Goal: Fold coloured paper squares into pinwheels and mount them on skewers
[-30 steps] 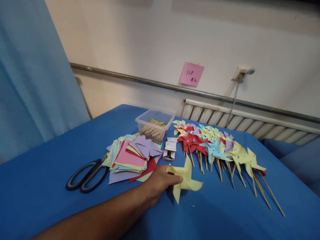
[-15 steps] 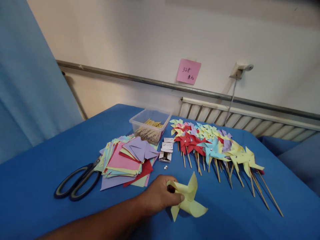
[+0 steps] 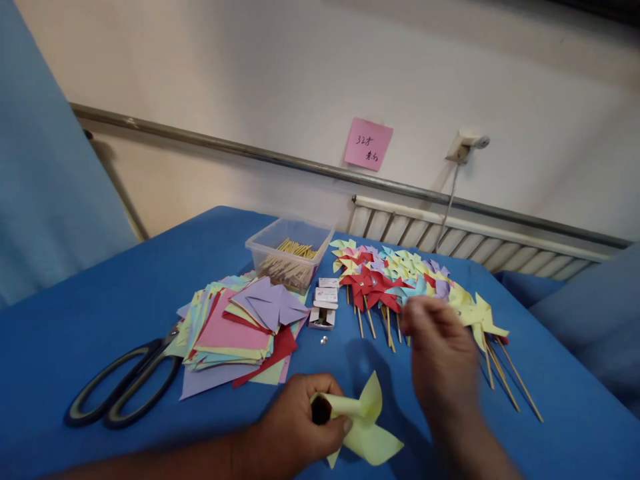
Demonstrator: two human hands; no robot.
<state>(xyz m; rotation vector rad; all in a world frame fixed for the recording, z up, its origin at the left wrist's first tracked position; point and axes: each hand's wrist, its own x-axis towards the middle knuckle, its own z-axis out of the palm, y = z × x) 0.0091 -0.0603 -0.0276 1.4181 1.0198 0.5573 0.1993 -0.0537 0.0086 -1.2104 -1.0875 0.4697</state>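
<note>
My left hand [image 3: 305, 423] is closed on a pale yellow paper pinwheel head [image 3: 370, 443], pinching it near the middle with the thumb in front. Its blades are curled inward, and no stick shows on it. My right hand [image 3: 443, 353] is raised over the table, in front of the finished pinwheels [image 3: 365, 287]. Its fingers are curled but smeared by motion, so whether they hold anything is unclear. Two or so small shiny pins [image 3: 324, 340] lie on the blue cloth beside small white boxes [image 3: 326, 297], the nearest of them open.
A stack of coloured paper squares [image 3: 233, 327] lies at the left, with large dark-handled scissors [image 3: 125, 387] tucked against it. Behind stands a clear plastic box [image 3: 257, 250] of short wooden sticks. Several pinwheel sticks point toward me at the right. A radiator [image 3: 410, 223] lines the wall.
My right hand has come into view from the lower right. The left hand and its pinwheel head have shifted slightly left and down as the view has moved.
</note>
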